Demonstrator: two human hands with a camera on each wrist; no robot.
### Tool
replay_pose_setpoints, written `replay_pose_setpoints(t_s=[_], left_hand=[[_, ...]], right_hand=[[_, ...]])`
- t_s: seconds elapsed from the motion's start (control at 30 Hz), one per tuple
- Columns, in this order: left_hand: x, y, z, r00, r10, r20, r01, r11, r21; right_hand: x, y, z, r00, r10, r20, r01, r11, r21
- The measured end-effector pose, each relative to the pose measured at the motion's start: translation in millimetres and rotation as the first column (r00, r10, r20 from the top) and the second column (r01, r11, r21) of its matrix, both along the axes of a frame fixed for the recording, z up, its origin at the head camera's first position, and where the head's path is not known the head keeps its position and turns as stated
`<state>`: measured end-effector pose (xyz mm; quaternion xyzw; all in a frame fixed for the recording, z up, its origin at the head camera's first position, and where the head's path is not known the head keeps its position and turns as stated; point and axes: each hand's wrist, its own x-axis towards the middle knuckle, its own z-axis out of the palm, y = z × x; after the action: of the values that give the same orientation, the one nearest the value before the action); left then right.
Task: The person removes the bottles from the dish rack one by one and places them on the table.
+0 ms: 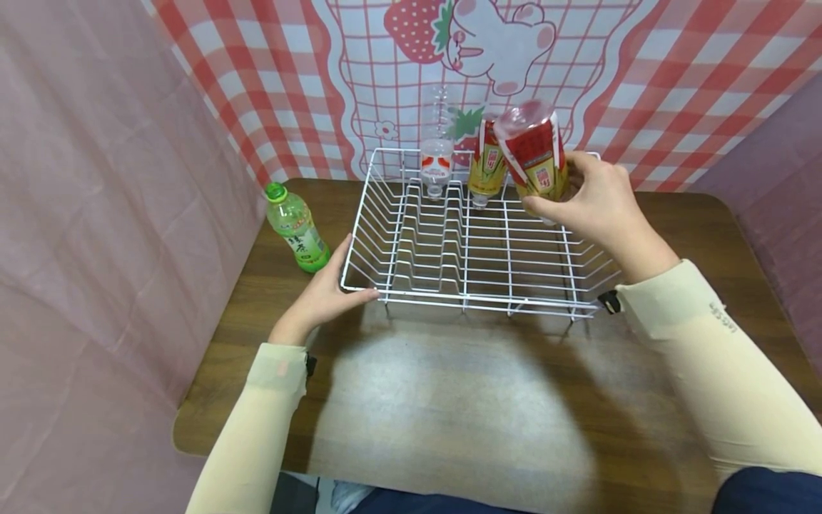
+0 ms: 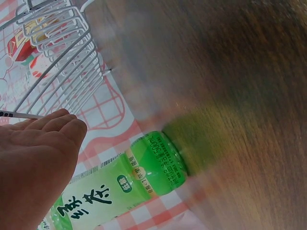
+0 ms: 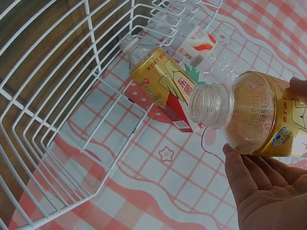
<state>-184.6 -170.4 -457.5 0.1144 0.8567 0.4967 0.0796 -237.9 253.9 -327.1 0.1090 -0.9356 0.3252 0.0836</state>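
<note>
My right hand [image 1: 597,207] grips a clear plastic bottle [image 1: 533,153] with a red and gold label. It is tilted neck down above the back right of a white wire dish rack [image 1: 484,294]. In the right wrist view its uncapped mouth [image 3: 204,103] shows threads, and the inside looks empty. At the rack's front left corner rests my left hand [image 1: 324,289], thumb along the front rim and fingers extended along the left side. A matching bottle [image 1: 486,168] and a clear bottle with a white and red label [image 1: 437,160] stand upside down along the rack's back.
Left of the rack, a green-capped tea bottle [image 1: 298,228] stands upright on the wooden table [image 1: 462,400], close to my left fingers. Behind the rack hangs a red and white checked cloth [image 1: 282,78]. A pink curtain [image 1: 83,214] borders the left.
</note>
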Motion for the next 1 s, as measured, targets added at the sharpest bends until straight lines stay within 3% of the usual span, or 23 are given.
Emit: replay_pose_setpoints(t_s=[0.6,1.0], left_hand=[[0.5,0.5,1.0,1.0,0.003,-0.005,-0.003,1.0,-0.012],[0.0,0.6,1.0,1.0,-0.002,-0.011,0.002,1.0,-0.005]], right_hand=[[7.5,-2.6,1.9,0.999,0.036,-0.04,-0.035,0.999,0.027],[13.4,-5.3,5.7,0.999,0.048,-0.01,-0.047,0.998,0.048]])
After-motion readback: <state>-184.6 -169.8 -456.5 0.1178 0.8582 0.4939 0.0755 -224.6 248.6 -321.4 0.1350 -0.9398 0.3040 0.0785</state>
